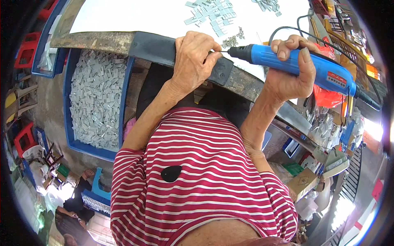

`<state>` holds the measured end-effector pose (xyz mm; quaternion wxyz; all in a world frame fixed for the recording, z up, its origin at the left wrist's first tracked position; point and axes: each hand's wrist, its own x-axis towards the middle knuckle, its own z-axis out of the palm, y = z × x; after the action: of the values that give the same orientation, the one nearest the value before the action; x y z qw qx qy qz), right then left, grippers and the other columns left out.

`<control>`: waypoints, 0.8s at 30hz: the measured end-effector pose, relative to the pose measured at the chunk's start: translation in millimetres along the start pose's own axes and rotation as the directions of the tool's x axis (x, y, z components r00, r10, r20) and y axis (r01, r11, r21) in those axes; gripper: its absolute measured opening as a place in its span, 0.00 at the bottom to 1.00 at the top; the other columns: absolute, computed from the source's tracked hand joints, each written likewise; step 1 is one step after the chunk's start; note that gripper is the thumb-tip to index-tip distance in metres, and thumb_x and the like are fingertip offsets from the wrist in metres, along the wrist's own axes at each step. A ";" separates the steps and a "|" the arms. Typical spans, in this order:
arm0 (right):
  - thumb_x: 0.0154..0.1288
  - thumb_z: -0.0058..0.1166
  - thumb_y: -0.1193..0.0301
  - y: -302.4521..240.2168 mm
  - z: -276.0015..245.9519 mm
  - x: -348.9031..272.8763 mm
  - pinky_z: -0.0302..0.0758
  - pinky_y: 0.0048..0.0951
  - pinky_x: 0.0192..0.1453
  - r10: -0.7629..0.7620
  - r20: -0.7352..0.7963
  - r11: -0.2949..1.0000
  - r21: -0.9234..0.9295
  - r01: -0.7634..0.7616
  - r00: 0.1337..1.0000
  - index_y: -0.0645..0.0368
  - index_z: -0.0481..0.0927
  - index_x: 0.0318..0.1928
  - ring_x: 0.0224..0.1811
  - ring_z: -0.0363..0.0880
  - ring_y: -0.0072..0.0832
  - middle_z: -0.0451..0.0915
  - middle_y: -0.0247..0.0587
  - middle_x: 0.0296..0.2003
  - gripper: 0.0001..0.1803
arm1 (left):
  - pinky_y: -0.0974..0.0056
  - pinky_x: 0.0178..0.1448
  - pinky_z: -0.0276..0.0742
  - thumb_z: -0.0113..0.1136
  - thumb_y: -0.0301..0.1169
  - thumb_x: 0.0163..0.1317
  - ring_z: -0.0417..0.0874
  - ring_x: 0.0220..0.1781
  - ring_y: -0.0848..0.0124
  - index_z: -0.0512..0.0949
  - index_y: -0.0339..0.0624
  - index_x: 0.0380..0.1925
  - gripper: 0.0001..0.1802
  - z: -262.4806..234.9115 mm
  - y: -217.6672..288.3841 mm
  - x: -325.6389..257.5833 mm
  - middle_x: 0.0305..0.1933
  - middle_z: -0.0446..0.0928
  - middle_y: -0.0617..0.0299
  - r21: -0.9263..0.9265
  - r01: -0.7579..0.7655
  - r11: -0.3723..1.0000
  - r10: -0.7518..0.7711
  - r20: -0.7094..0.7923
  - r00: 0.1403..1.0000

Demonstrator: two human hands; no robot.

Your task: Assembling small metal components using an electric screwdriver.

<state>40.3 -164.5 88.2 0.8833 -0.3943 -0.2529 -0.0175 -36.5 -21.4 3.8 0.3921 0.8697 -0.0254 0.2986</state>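
Observation:
My right hand (293,67) is wrapped around a blue electric screwdriver (271,57), held nearly level with its thin bit pointing left. At the bit's tip, my left hand (193,57) is closed in a pinch at the table's edge; whatever its fingers hold is hidden. A black pad (154,48) covers the edge beneath that hand. Just beyond lie a small pile of screws (230,42) and many flat grey pieces (213,15) spread on the white table top (135,18). Another heap of grey parts (269,5) sits farther right.
A blue crate (67,123) full of similar grey pieces stands at my left, below the table. The screwdriver's black cable (287,28) loops over the right side. Red plastic bags (326,97) hang there. Cardboard boxes (303,183) lie lower right. Another person (74,217) is at lower left.

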 end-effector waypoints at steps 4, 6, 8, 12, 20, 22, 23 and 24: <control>0.52 0.47 0.77 3.2 1.3 -0.1 0.69 0.34 0.28 0.005 -0.019 1.000 0.029 -0.005 1.000 0.66 0.71 0.39 0.20 0.70 0.30 0.74 0.52 0.26 0.12 | 0.61 0.47 0.59 0.62 0.28 0.46 0.72 0.43 0.67 0.76 0.43 0.27 0.07 -2.8 -0.4 -1.1 0.33 0.75 0.65 0.003 0.008 1.000 -0.008 0.007 1.000; 0.52 0.47 0.77 1.5 0.9 0.2 0.69 0.35 0.28 0.003 -0.020 1.000 0.021 -0.003 1.000 0.66 0.71 0.39 0.20 0.70 0.30 0.74 0.52 0.26 0.12 | 0.62 0.48 0.60 0.62 0.28 0.45 0.72 0.43 0.67 0.77 0.43 0.27 0.07 -2.4 0.4 -0.4 0.33 0.75 0.65 0.000 0.006 1.000 -0.006 0.009 1.000; 0.52 0.47 0.77 -1.6 0.9 0.4 0.69 0.35 0.28 -0.003 -0.024 1.000 0.010 0.004 1.000 0.66 0.71 0.39 0.19 0.70 0.30 0.74 0.52 0.26 0.12 | 0.62 0.48 0.60 0.62 0.28 0.45 0.72 0.43 0.67 0.77 0.43 0.26 0.07 -1.1 1.6 1.4 0.33 0.75 0.65 -0.008 -0.001 1.000 0.001 0.015 1.000; 0.52 0.47 0.77 0.1 1.9 -0.1 0.69 0.35 0.28 -0.006 -0.026 1.000 -0.017 0.006 1.000 0.66 0.71 0.38 0.19 0.70 0.30 0.74 0.52 0.26 0.11 | 0.62 0.48 0.60 0.62 0.27 0.44 0.72 0.42 0.67 0.77 0.43 0.26 0.07 -1.8 0.2 0.2 0.32 0.75 0.65 0.006 -0.003 1.000 0.003 0.018 1.000; 0.52 0.47 0.78 0.6 2.9 0.0 0.70 0.34 0.28 0.000 -0.027 1.000 -0.003 0.000 1.000 0.66 0.71 0.38 0.19 0.70 0.29 0.74 0.52 0.26 0.11 | 0.62 0.48 0.60 0.62 0.27 0.44 0.73 0.41 0.67 0.77 0.43 0.26 0.07 -2.4 0.9 -0.1 0.31 0.75 0.65 0.003 0.001 1.000 -0.001 0.024 1.000; 0.51 0.47 0.77 0.4 3.5 0.1 0.70 0.35 0.28 -0.007 -0.034 1.000 -0.026 0.006 0.999 0.66 0.71 0.38 0.19 0.70 0.29 0.74 0.51 0.26 0.11 | 0.61 0.48 0.60 0.62 0.27 0.44 0.73 0.41 0.67 0.77 0.43 0.26 0.07 -2.0 0.4 -0.2 0.31 0.75 0.65 0.000 0.005 1.000 -0.005 0.031 0.999; 0.51 0.47 0.77 0.1 3.2 -0.1 0.70 0.35 0.28 -0.008 -0.034 1.000 -0.027 0.007 0.999 0.66 0.71 0.38 0.19 0.70 0.29 0.74 0.51 0.26 0.11 | 0.61 0.48 0.60 0.62 0.27 0.44 0.73 0.41 0.67 0.77 0.43 0.26 0.07 -1.9 0.9 -0.2 0.31 0.75 0.65 -0.001 0.005 1.000 -0.005 0.031 0.999; 0.51 0.47 0.77 0.2 3.2 -0.2 0.70 0.35 0.28 -0.004 -0.032 1.000 -0.016 0.003 0.999 0.66 0.71 0.38 0.19 0.70 0.29 0.74 0.51 0.26 0.11 | 0.61 0.48 0.60 0.62 0.27 0.44 0.73 0.41 0.67 0.77 0.43 0.27 0.07 -2.3 1.2 -0.2 0.31 0.75 0.65 -0.006 0.009 1.000 -0.008 0.027 1.000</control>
<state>38.8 -162.2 89.8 0.8841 -0.4006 -0.2393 -0.0274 -38.1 -20.7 5.7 0.3958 0.8725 -0.0280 0.2850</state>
